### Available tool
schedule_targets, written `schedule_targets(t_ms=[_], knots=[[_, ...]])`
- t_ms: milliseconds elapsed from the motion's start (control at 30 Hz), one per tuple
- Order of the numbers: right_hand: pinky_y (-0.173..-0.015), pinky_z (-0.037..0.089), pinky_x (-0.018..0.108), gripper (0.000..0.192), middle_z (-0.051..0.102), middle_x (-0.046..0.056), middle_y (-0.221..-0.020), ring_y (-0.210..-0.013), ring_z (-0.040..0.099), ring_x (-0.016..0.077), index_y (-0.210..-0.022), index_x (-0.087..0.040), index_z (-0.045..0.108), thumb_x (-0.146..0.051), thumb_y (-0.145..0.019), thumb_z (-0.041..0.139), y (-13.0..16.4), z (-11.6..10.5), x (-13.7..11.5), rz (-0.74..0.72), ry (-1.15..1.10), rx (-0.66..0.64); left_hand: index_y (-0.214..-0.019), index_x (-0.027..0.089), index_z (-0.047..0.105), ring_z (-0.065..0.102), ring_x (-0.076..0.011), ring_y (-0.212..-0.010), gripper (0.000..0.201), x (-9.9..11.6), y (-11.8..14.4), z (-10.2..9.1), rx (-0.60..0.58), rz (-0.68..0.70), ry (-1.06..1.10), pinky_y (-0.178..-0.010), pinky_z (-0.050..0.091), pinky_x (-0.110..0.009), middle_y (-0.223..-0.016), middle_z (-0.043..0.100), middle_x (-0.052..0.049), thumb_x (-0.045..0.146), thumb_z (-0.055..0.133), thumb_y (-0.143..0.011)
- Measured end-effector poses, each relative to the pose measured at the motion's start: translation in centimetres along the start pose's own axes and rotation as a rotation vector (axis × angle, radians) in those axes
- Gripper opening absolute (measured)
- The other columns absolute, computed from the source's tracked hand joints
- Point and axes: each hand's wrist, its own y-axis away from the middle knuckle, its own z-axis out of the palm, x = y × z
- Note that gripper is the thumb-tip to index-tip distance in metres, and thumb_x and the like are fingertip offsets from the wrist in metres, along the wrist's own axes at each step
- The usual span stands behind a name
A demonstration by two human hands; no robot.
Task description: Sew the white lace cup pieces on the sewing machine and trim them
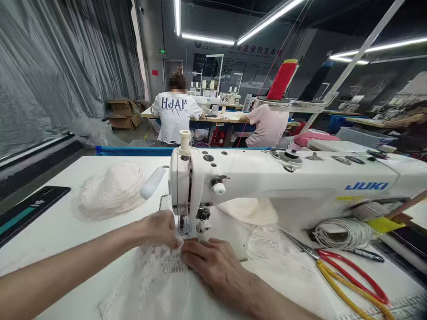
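Note:
My left hand (162,227) is closed beside the needle area, its fingers pinching the edge of a sheer white lace fabric (173,261). Just right of it, my right hand (218,266) rests low with bent fingers, thumb and forefinger gripping the same lace in front of the presser foot (183,226). The fabric hangs down over the table's near side, and part of it is blurred. Above both hands stands the head of a white sewing machine (310,171). The fingertips are partly hidden.
A pile of cream cloth pieces (111,189) lies left, by a pale elongated object (152,183). Cream pieces (250,211) sit under the machine arm. Right are scissors (350,278) with red and yellow handles and coiled cord (343,233). Two people sit ahead at another table.

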Motion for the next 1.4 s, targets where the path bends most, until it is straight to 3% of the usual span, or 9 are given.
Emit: schedule_targets(t_ms=[133, 200, 300, 400, 467, 600, 833, 1100, 1400], knots=[[-0.055, 0.035, 0.026, 0.023, 0.064, 0.001, -0.1, -0.076, 0.057, 0.0127, -0.1, -0.016, 0.057, -0.005, -0.085, 0.044, -0.1, 0.1, -0.1, 0.023, -0.006, 0.023, -0.049, 0.018, 0.047, 0.044, -0.0134, -0.047, 0.019, -1.1, -0.5, -1.8, 0.193, -0.018, -0.072, -0.044, 0.026, -0.023, -0.047, 0.044, 0.004, 0.025, 0.061, -0.06], [-0.054, 0.034, 0.026, 0.024, 0.064, 0.001, -0.101, -0.076, 0.058, 0.0128, -0.1, -0.017, 0.057, -0.005, -0.084, 0.045, -0.1, 0.1, -0.1, 0.03, -0.013, 0.036, -0.062, 0.017, 0.055, 0.051, -0.0172, -0.057, 0.009, -0.9, 0.5, -1.8, 0.332, -0.001, -0.117, -0.051, 0.032, -0.025, -0.062, 0.055, -0.001, 0.02, 0.053, -0.07], [-0.054, 0.035, 0.026, 0.026, 0.064, 0.0, -0.101, -0.077, 0.059, 0.0121, -0.101, -0.017, 0.057, -0.004, -0.083, 0.045, -0.1, 0.1, 0.0, 0.035, -0.028, 0.057, -0.082, 0.017, 0.06, 0.056, -0.0207, -0.08, 0.02, 0.1, 2.9, -0.3, 0.486, 0.108, -0.169, -0.068, 0.039, -0.031, -0.093, 0.061, -0.007, 0.013, 0.04, -0.081], [-0.053, 0.036, 0.026, 0.028, 0.063, 0.0, -0.103, -0.075, 0.059, 0.0117, -0.102, -0.019, 0.057, -0.004, -0.081, 0.045, 0.0, 0.1, -0.1, 0.055, -0.019, 0.071, -0.079, 0.021, 0.06, 0.058, -0.0159, -0.081, 0.033, 0.9, 4.7, 2.1, 0.612, 0.468, -0.232, -0.077, 0.038, -0.031, -0.089, 0.064, -0.001, 0.004, 0.033, -0.083], [-0.053, 0.036, 0.026, 0.03, 0.063, 0.0, -0.104, -0.073, 0.059, 0.0119, -0.104, -0.019, 0.056, -0.003, -0.081, 0.045, -0.1, 0.2, -0.1, 0.073, -0.007, 0.074, -0.079, 0.021, 0.059, 0.059, -0.0128, -0.075, 0.037, 1.0, 5.0, 3.4, 0.687, 0.604, -0.249, -0.076, 0.039, -0.029, -0.083, 0.065, 0.001, 0.0, 0.03, -0.085], [-0.052, 0.037, 0.025, 0.037, 0.063, 0.0, -0.105, -0.068, 0.059, 0.0126, -0.112, -0.02, 0.053, -0.002, -0.081, 0.043, -0.2, 0.3, -0.1, 0.092, 0.005, 0.062, -0.093, 0.022, 0.059, 0.061, -0.0109, -0.08, 0.041, 0.1, 4.2, 4.5, 0.811, 0.623, -0.227, -0.086, 0.038, -0.032, -0.096, 0.068, 0.001, 0.0, 0.024, -0.089], [-0.056, 0.042, 0.025, 0.036, 0.062, 0.002, -0.113, -0.069, 0.061, 0.0141, -0.115, -0.019, 0.051, -0.005, -0.083, 0.043, -0.6, 0.6, -0.1, 0.145, 0.022, 0.071, -0.119, 0.022, 0.051, 0.063, -0.0101, -0.091, 0.038, -1.5, 2.8, 4.6, 0.862, 0.731, -0.251, -0.104, 0.031, -0.036, -0.104, 0.067, -0.001, 0.004, 0.03, -0.092], [-0.052, 0.043, 0.026, 0.035, 0.065, 0.005, -0.106, -0.064, 0.061, 0.0162, -0.115, -0.017, 0.052, -0.007, -0.084, 0.04, -0.8, 0.9, 0.0, 0.19, 0.061, 0.053, -0.115, 0.021, 0.053, 0.063, -0.0135, -0.094, 0.046, -2.1, 1.8, 5.3, 0.825, 0.682, -0.253, -0.107, 0.029, -0.041, -0.091, 0.066, -0.002, -0.001, 0.022, -0.09], [-0.055, 0.047, 0.027, 0.036, 0.063, 0.007, -0.11, -0.067, 0.062, 0.0165, -0.118, -0.015, 0.05, -0.007, -0.085, 0.039, -0.6, 1.0, 0.0, 0.166, 0.043, 0.07, -0.105, 0.02, 0.055, 0.063, -0.0119, -0.086, 0.04, -0.5, 2.7, 4.6, 0.969, 0.719, -0.39, -0.098, 0.034, -0.034, -0.088, 0.068, 0.0, 0.0, 0.024, -0.089]])
